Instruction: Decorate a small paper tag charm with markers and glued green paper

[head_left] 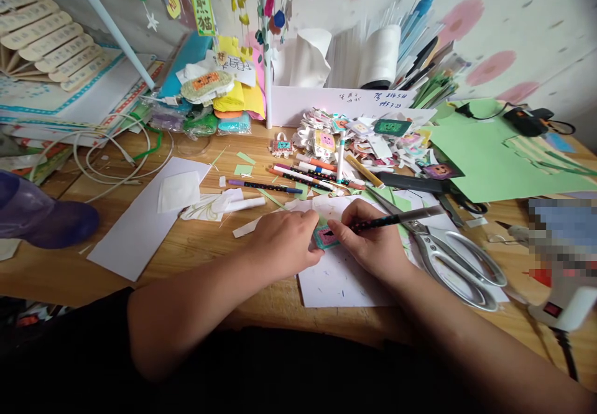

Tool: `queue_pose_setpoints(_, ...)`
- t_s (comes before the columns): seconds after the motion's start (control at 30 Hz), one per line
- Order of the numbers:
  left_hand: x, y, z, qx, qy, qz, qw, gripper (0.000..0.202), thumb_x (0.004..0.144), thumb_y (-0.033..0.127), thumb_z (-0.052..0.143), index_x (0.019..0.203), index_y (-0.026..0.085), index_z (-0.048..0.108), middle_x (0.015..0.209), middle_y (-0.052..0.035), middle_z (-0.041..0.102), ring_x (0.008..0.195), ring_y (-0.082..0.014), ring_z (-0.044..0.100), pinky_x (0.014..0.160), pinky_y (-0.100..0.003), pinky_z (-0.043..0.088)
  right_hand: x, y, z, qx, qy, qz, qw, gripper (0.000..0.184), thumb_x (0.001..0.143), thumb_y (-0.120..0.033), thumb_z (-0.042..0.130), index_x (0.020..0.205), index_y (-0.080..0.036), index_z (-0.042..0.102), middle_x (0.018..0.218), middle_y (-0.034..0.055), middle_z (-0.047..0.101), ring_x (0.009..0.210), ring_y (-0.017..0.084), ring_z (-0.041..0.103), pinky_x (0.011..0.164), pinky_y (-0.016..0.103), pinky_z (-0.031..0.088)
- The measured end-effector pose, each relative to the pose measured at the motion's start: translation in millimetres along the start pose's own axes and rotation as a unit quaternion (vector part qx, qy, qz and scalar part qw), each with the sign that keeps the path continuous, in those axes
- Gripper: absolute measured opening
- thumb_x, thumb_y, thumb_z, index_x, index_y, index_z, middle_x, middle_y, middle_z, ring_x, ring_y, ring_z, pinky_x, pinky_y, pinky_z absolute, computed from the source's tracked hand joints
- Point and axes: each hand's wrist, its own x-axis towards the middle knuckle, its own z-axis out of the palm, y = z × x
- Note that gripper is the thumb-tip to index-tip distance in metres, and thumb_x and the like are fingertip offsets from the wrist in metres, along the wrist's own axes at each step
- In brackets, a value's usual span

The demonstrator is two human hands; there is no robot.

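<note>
My left hand (pixel 286 243) is closed on the left edge of a small paper card (pixel 321 238) with a teal border and a pink middle. In my right hand (pixel 373 243) is a dark marker pen (pixel 398 220) with colourful dots, its tip down at the card's pink part. Both hands rest over a white sheet (pixel 338 286) marked with small dark strokes. Large silver scissors (pixel 459 258) lie just right of my right hand. Several markers (pixel 298 176) lie in a loose bunch beyond my hands.
A heap of small paper cutouts (pixel 359 131) lies at the back, before a white box (pixel 298 106) holding rolls and strips. Green paper (pixel 494 159) covers the back right. A glue gun (pixel 566 296) stands at the right edge. A white cable (pixel 100 153) coils at left.
</note>
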Motion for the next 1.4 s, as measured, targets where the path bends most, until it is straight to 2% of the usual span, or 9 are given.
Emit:
queue_pose_setpoints(0.5, 1, 0, 0.5, 0.0, 0.004, -0.001, 1.0, 0.031, 0.076, 0.043, 0.06, 0.093, 0.019, 0.055, 0.088, -0.0055, 0.07, 0.082, -0.0259, 0.066, 0.065, -0.035, 0.048, 0, 0, -1, -0.009, 0.001, 0.008, 1.0, 0.024, 0.074, -0.027, 0.063, 0.059, -0.022, 0.045, 0.052, -0.0045, 0.044, 0.047, 0.01, 0.038, 0.043, 0.024, 0.03)
queue_pose_setpoints(0.63, 0, 0, 0.7, 0.001, 0.002, 0.0, 1.0, 0.03, 0.076, 0.044, 0.061, 0.092, 0.019, 0.055, 0.088, -0.0052, 0.07, 0.082, -0.0252, 0.066, 0.066, -0.034, 0.048, 0, -2, 0, -0.01, 0.019, 0.01, 1.0, 0.025, 0.074, -0.027, 0.064, 0.058, -0.022, 0.045, 0.052, -0.0047, 0.043, 0.046, 0.01, 0.037, 0.042, 0.024, 0.029)
queue_pose_setpoints(0.77, 0, 0, 0.9, 0.001, 0.005, 0.0, 1.0, 0.031, 0.076, 0.043, 0.061, 0.093, 0.019, 0.055, 0.087, -0.0059, 0.07, 0.082, -0.0262, 0.066, 0.065, -0.036, 0.048, 0, -1, 0, -0.006, 0.005, 0.007, 1.0, 0.025, 0.073, -0.027, 0.064, 0.058, -0.022, 0.045, 0.051, -0.0041, 0.045, 0.046, 0.01, 0.038, 0.042, 0.024, 0.03)
queue_pose_setpoints(0.93, 0, 0, 1.8, 0.002, 0.008, 0.004, 1.0, 0.03, 0.075, 0.042, 0.061, 0.093, 0.019, 0.055, 0.086, -0.0054, 0.07, 0.081, -0.0258, 0.066, 0.065, -0.036, 0.048, 0, 1, 0, -0.008, 0.017, 0.01, 1.0, 0.024, 0.073, -0.027, 0.063, 0.058, -0.022, 0.045, 0.051, -0.0046, 0.044, 0.046, 0.01, 0.037, 0.042, 0.024, 0.03)
queue_pose_setpoints(1.1, 0, 0, 1.2, 0.001, 0.006, 0.001, 1.0, 0.03, 0.075, 0.043, 0.061, 0.092, 0.019, 0.055, 0.086, -0.0054, 0.07, 0.081, -0.0265, 0.066, 0.064, -0.036, 0.048, 1, -2, 0, 0.005, -0.005, 0.012, 1.0, 0.024, 0.073, -0.027, 0.064, 0.058, -0.022, 0.046, 0.051, -0.004, 0.045, 0.046, 0.011, 0.038, 0.042, 0.025, 0.03)
queue_pose_setpoints(1.3, 0, 0, 1.0, -0.003, 0.01, 0.0, 1.0, 0.028, 0.075, 0.041, 0.061, 0.091, 0.019, 0.055, 0.085, -0.0053, 0.07, 0.08, -0.0258, 0.066, 0.064, -0.035, 0.048, -1, 6, -5, 0.052, 0.059, 0.041, 0.996, 0.027, 0.076, -0.028, 0.066, 0.059, -0.023, 0.046, 0.053, -0.0033, 0.046, 0.048, 0.012, 0.041, 0.045, 0.027, 0.032)
queue_pose_setpoints(1.4, 0, -1, 1.7, -0.009, 0.011, -0.001, 1.0, 0.028, 0.075, 0.04, 0.061, 0.091, 0.019, 0.055, 0.085, -0.0046, 0.07, 0.08, -0.0253, 0.066, 0.064, -0.035, 0.047, 0, 9, -8, 0.053, 0.065, 0.047, 0.995, 0.027, 0.076, -0.027, 0.066, 0.059, -0.023, 0.046, 0.052, -0.0029, 0.047, 0.048, 0.013, 0.042, 0.046, 0.027, 0.032)
